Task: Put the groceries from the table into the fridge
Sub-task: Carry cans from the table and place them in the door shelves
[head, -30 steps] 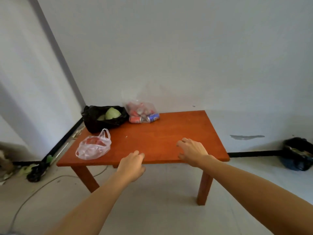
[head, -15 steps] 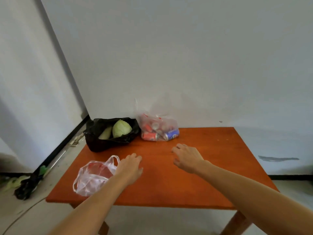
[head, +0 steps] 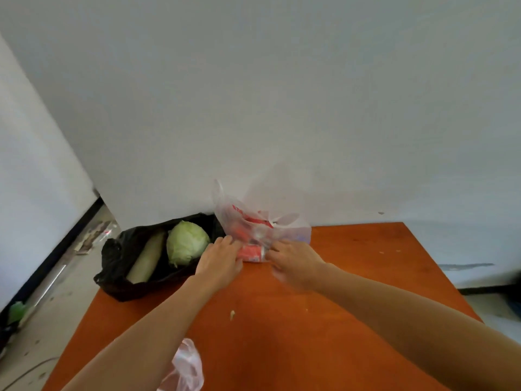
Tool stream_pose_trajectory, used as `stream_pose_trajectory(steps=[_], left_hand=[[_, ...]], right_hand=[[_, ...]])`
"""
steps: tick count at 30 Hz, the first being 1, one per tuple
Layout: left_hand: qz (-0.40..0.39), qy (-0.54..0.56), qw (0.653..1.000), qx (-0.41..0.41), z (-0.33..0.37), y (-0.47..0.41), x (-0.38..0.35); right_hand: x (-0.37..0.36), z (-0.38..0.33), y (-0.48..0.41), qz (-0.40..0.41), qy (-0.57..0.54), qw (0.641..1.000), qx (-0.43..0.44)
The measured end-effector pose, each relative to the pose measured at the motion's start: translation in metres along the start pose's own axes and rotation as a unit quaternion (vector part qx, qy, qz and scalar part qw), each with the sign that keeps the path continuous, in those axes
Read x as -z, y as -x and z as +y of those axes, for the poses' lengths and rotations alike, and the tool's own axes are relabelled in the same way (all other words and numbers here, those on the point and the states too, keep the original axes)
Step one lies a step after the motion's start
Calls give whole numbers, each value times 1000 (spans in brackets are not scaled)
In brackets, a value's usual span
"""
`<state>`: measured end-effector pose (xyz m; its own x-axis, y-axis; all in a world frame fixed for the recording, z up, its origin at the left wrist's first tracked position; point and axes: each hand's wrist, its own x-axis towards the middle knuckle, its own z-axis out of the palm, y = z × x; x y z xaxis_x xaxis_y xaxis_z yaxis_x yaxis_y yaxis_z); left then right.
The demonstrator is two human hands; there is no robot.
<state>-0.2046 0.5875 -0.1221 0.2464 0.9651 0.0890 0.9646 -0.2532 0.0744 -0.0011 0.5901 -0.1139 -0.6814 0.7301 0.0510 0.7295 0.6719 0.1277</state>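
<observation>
A clear plastic bag of drink cans (head: 255, 221) stands at the back of the orange table (head: 352, 292), against the wall. My left hand (head: 220, 261) touches its left side and my right hand (head: 293, 261) its right side, fingers on the plastic around a red can (head: 251, 253). Whether either hand has closed on the bag is unclear. Left of it, a black bag (head: 118, 266) holds a green cabbage (head: 186, 244) and a pale long vegetable (head: 146, 258). A pinkish plastic bag (head: 186, 368) lies near the front edge, partly under my left forearm.
The table stands against a white wall with a second wall at the left. On the floor to the left lie scraps, a cable and a green object (head: 17, 311). A small crumb (head: 232, 314) lies on the tabletop. No fridge is in view.
I have come closer to the table and both hands have reached forward from mid-table to the bag of cans, now touching it on either side.
</observation>
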Motion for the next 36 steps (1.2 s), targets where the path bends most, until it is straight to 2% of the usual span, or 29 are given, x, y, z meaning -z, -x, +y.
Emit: stream_pose_trajectory(steps=[4, 7, 9, 14, 17, 19, 21, 23, 25, 27, 30, 33, 34, 36], left_hand=[[27, -21, 999, -17, -11, -60, -13], [18, -46, 998, -42, -15, -106, -21], [-7, -70, 995, -65, -17, -135, -30], [-95, -105, 988, -60, -32, -180, -67], [-129, -49, 989, -57, -41, -189, -94], [-116, 61, 991, -15, -40, -186, -109], [-68, 127, 990, 8, -39, -185, -122], [-31, 111, 993, 1, -38, -189, -130], [-2, 85, 996, -23, -37, -199, -138], [3, 36, 997, -66, -37, -210, -145], [12, -34, 990, -134, -36, -231, -156], [-67, -97, 977, -176, -40, -252, -159], [-86, -107, 975, -176, -42, -258, -161], [-128, -64, 979, -146, -47, -268, -163]], right_hand=[[-17, 46, -61, -12, 58, 998, 19], [-36, 91, -107, -35, 39, 999, -13], [-54, 121, -132, -78, 38, 996, -34], [-107, 183, -162, -160, 26, 980, -116], [-133, 214, -165, -185, -6, 971, -149], [-150, 229, -164, -197, -25, 967, -160], [-168, 231, -161, -210, -30, 966, -147], [-189, 223, -154, -210, -28, 967, -140], [-207, 219, -143, -170, -70, 968, -172], [-220, 221, -131, -154, -150, 948, -233], [-235, 228, -109, -145, -247, 901, -325], [-245, 234, -87, -104, -335, 849, -396], [-250, 237, -80, -115, -353, 832, -412], [-254, 240, -73, -153, -354, 820, -423]])
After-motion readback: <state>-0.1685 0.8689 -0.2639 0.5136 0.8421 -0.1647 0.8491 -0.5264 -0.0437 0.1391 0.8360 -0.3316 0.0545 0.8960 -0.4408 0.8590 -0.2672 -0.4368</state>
